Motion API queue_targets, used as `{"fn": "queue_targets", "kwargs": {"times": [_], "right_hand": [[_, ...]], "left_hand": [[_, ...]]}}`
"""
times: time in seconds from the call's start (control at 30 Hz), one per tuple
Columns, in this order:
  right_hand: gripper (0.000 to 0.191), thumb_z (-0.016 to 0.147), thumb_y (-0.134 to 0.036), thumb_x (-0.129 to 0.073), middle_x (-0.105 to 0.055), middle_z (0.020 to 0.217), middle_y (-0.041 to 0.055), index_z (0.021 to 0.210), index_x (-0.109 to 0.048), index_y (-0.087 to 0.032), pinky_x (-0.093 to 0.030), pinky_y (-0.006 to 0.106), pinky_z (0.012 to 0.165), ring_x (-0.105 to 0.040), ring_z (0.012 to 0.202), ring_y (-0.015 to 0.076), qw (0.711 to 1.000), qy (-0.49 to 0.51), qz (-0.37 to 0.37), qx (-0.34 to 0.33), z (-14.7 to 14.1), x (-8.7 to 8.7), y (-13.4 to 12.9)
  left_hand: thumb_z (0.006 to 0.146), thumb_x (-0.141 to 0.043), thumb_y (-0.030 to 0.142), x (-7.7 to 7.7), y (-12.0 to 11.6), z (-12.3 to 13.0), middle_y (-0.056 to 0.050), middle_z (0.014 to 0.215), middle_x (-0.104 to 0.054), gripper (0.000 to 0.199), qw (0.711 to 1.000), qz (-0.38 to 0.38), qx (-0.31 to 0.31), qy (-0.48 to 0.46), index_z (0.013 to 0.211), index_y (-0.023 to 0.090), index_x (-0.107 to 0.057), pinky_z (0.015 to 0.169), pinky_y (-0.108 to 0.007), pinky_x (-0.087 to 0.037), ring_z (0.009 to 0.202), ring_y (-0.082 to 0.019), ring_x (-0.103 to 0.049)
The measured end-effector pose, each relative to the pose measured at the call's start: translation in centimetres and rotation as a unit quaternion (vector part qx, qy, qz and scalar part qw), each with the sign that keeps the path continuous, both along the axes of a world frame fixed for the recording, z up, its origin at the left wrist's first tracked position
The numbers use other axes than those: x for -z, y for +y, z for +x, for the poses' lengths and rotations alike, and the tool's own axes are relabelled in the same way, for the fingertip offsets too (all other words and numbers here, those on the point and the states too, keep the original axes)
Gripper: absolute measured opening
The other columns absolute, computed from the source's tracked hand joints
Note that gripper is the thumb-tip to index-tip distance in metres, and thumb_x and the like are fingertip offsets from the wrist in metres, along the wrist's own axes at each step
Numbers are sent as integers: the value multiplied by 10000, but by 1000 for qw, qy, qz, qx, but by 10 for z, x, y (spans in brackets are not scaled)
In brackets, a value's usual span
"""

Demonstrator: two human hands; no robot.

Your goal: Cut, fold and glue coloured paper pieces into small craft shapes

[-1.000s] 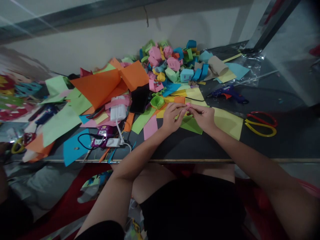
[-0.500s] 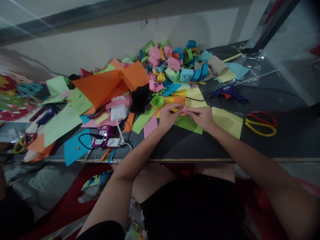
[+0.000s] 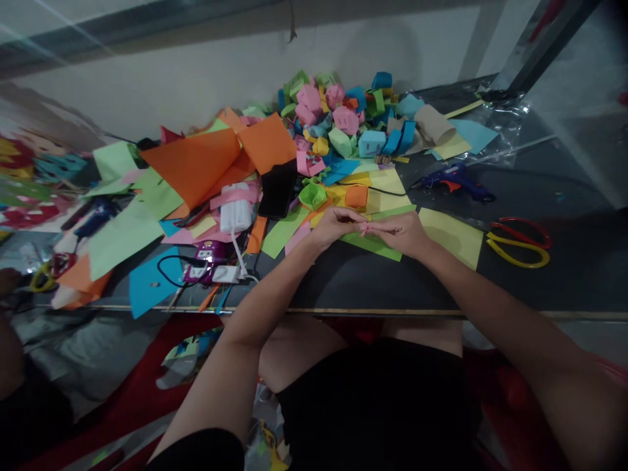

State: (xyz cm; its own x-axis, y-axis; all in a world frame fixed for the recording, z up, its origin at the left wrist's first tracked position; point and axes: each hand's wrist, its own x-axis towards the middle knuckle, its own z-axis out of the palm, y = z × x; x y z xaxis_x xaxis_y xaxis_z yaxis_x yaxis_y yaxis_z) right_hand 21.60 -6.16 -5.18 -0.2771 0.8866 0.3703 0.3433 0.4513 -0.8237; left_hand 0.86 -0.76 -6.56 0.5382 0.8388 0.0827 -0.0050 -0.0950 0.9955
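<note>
A small pink piece of paper (image 3: pixel 364 229) is pinched between the fingertips of my left hand (image 3: pixel 338 229) and my right hand (image 3: pixel 400 233), which meet above the table. Fingers cover most of it, so its exact shape is hard to make out. Just behind the hands sits a small orange paper box (image 3: pixel 356 195). A green paper cup shape (image 3: pixel 313 195) stands to its left. Under my hands lies a bright green sheet (image 3: pixel 375 244), and a pale yellow sheet (image 3: pixel 454 237) spreads to the right.
Folded paper pieces (image 3: pixel 346 121) are heaped against the wall. Right of them lie a blue glue gun (image 3: pixel 456 182) and scissors with red and yellow handles (image 3: pixel 520 242). Leftward are a black phone (image 3: pixel 278 190), a purple power strip (image 3: pixel 210 258) and orange sheets (image 3: pixel 196 163). Another person's arm (image 3: pixel 10 353) shows far left.
My fingers have shifted slightly on the pink paper, and my right hand's fingers lie straighter. The orange box behind them shows more fully. The whole view has moved a little.
</note>
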Motion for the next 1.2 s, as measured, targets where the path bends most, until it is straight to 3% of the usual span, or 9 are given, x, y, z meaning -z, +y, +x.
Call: {"fn": "queue_targets", "kwargs": {"times": [0.1, 0.2, 0.3, 0.37, 0.53, 0.77, 1.03, 1.2], "right_hand": [[189, 849, -489, -739, -813, 843, -15, 891, -847, -341, -613, 325, 644, -766, 674, 196, 1000, 15, -5, 22, 0, -2, 0], [232, 844, -493, -750, -811, 788, 19, 902, -853, -293, -608, 322, 654, -755, 659, 192, 999, 27, -28, 34, 3, -2, 5], [250, 825, -509, -768, -798, 736, 30, 852, -855, -276, -595, 312, 648, -736, 633, 179, 998, 32, -52, 11, 8, 0, 13], [266, 822, -521, -767, -795, 730, 32, 841, -855, -270, -578, 301, 623, -721, 617, 169, 997, 39, -66, -7, 11, 2, 17], [295, 821, -528, -758, -789, 712, 31, 843, -857, -251, -530, 265, 571, -684, 579, 145, 996, 20, -81, -24, 12, 4, 19], [250, 843, -476, -746, -783, 698, 26, 874, -859, -255, -518, 240, 567, -692, 572, 134, 995, 1, -100, -25, 10, 2, 18], [304, 719, -496, -857, -788, 717, 39, 867, -861, -231, -537, 283, 576, -684, 588, 161, 996, 46, -66, 33, 5, 2, 16], [292, 745, -523, -834, -796, 747, 53, 780, -852, -234, -543, 284, 598, -693, 627, 162, 995, 63, -40, 69, 0, -6, 12]], "left_hand": [[657, -906, 520, -1, -2, 2, -64, 764, -779, 372, 999, 29, -16, -8, 824, 198, -823, 691, -308, -593, 691, -162, -716], [740, -841, 560, -7, -5, 4, -72, 840, -798, 357, 992, 121, -40, 17, 855, 222, -830, 727, -316, -596, 778, -184, -741], [806, -788, 556, -13, -6, 4, -77, 916, -811, 314, 976, 207, -54, 36, 846, 248, -834, 765, -319, -594, 863, -200, -757], [833, -763, 549, -14, -7, 4, -77, 890, -812, 310, 972, 225, -57, 42, 844, 249, -835, 746, -312, -586, 851, -199, -758], [784, -811, 509, -11, -5, 3, -77, 841, -804, 281, 976, 192, -69, 71, 796, 229, -828, 677, -290, -558, 800, -195, -744], [712, -856, 502, -12, -8, 4, -89, 905, -806, 313, 987, 113, -89, 69, 802, 203, -832, 743, -305, -571, 845, -212, -744], [709, -858, 541, -1, -9, 14, -74, 869, -806, 323, 980, 142, -141, 11, 783, 227, -831, 668, -289, -544, 778, -180, -716], [739, -817, 593, 8, -10, 20, -71, 856, -806, 384, 973, 154, -169, -6, 853, 227, -838, 598, -251, -503, 713, -148, -697]]}}
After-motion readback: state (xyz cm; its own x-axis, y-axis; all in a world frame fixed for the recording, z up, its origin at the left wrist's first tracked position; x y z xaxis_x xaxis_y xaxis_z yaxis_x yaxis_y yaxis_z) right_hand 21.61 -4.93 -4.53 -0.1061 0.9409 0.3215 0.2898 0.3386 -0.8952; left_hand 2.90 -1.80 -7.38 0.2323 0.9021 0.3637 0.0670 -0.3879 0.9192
